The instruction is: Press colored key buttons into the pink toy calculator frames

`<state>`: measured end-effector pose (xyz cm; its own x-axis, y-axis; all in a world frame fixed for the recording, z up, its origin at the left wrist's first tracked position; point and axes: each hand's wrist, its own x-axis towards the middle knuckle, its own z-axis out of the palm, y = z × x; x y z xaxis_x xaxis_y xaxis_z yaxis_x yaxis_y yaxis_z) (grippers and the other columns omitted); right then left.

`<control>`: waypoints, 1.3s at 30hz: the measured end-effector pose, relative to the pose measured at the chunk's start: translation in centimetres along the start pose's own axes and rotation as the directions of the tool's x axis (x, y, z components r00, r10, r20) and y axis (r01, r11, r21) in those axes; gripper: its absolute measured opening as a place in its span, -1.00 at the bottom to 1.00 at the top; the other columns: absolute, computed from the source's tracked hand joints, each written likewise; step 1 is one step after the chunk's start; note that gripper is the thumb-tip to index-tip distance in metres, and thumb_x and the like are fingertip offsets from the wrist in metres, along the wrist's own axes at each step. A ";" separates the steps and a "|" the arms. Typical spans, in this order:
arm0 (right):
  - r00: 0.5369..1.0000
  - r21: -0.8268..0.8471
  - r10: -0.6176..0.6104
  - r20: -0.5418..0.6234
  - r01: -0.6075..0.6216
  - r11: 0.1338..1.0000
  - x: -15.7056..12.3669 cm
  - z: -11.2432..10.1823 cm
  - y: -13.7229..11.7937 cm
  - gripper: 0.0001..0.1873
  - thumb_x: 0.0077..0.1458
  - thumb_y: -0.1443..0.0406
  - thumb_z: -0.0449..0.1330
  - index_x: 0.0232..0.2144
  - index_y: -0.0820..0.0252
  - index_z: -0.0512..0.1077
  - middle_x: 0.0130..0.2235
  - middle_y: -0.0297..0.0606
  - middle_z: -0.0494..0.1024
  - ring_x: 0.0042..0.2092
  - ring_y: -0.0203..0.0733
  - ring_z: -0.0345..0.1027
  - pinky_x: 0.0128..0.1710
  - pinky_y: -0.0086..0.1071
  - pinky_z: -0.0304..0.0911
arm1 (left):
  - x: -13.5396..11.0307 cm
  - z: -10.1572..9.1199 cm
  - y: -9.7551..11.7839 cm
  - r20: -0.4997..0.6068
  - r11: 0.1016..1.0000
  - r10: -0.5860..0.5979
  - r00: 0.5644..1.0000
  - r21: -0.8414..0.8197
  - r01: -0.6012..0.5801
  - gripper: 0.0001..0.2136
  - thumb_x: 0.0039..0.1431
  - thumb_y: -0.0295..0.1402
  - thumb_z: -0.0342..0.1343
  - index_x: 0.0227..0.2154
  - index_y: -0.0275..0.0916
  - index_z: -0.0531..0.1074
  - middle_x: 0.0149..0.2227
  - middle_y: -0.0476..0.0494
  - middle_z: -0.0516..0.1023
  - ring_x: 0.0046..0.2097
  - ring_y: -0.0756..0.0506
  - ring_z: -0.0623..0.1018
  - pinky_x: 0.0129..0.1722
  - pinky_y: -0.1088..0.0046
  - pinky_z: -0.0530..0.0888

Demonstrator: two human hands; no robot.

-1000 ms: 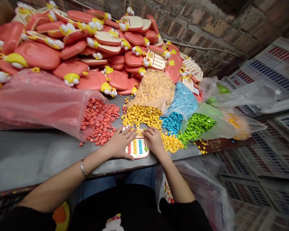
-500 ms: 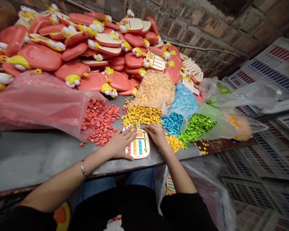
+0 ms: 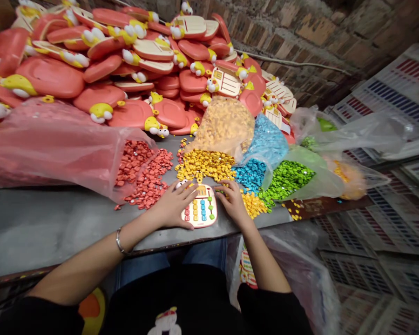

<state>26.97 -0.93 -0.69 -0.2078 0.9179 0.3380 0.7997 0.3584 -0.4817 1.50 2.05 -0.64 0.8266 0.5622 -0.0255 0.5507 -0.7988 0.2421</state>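
A small cream toy calculator (image 3: 201, 209) with coloured keys lies at the front edge of the grey table (image 3: 49, 223). My left hand (image 3: 172, 207) rests flat on its left side, fingers spread across it. My right hand (image 3: 233, 201) sits just right of the calculator, fingers curled down among small yellow keys (image 3: 253, 204). What those fingers hold is hidden. A heap of yellow keys (image 3: 204, 165) lies right behind the calculator, red keys (image 3: 148, 179) to its left, blue keys (image 3: 251, 173) and green keys (image 3: 288, 179) to its right.
A big pile of red and cream calculator shells (image 3: 132, 70) fills the back of the table against a brick wall (image 3: 300, 32). Plastic bags (image 3: 49, 144) spill the keys. White crates (image 3: 387, 195) stand on the right. A bag (image 3: 293, 274) hangs below the table edge.
My right hand has slid off the calculator's right side to the yellow keys beside it. The left hand stays on the calculator. The view shifted slightly.
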 end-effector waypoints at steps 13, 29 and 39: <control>0.997 0.187 0.014 -0.081 0.002 0.982 1.6 2.3 -0.9 -0.87 0.18 0.35 0.13 -0.35 0.14 0.49 -0.18 -0.18 0.56 -0.13 -0.12 0.42 -0.10 -0.22 0.31 | 0.0 0.0 0.0 -0.003 1.000 -0.006 1.000 0.019 0.006 -0.01 -0.07 0.35 0.00 0.31 -0.23 0.06 0.38 -0.21 -0.06 0.38 -0.33 -0.08 0.29 0.06 -0.18; 0.908 -0.074 0.247 -0.338 -0.288 0.955 -5.2 -5.4 3.8 -0.80 0.20 0.27 0.11 -0.34 0.14 0.54 -0.26 -0.17 0.55 -0.16 -0.05 0.39 -0.09 -0.13 0.25 | 0.2 -0.2 -0.1 0.042 1.000 -0.013 0.999 0.012 0.012 0.05 -0.10 0.37 0.00 0.34 -0.24 -0.02 0.38 -0.25 -0.05 0.37 -0.37 -0.07 0.28 0.01 -0.18; 0.932 -0.430 0.274 -0.238 -0.354 0.830 -2.1 -3.1 6.5 -0.87 0.08 0.42 0.20 -0.42 0.16 0.54 -0.21 -0.12 0.48 -0.11 0.03 0.24 -0.14 -0.12 0.19 | 0.3 -0.3 -0.1 0.057 1.000 -0.024 0.998 0.006 0.024 0.06 -0.11 0.38 -0.01 0.35 -0.22 -0.04 0.38 -0.23 -0.07 0.37 -0.37 -0.07 0.29 0.03 -0.18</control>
<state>34.39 -1.05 -2.05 0.1597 0.9130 0.3754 0.9799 -0.1007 -0.1720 1.60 2.37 -0.43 0.8184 0.5680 -0.0866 0.5708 -0.7865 0.2360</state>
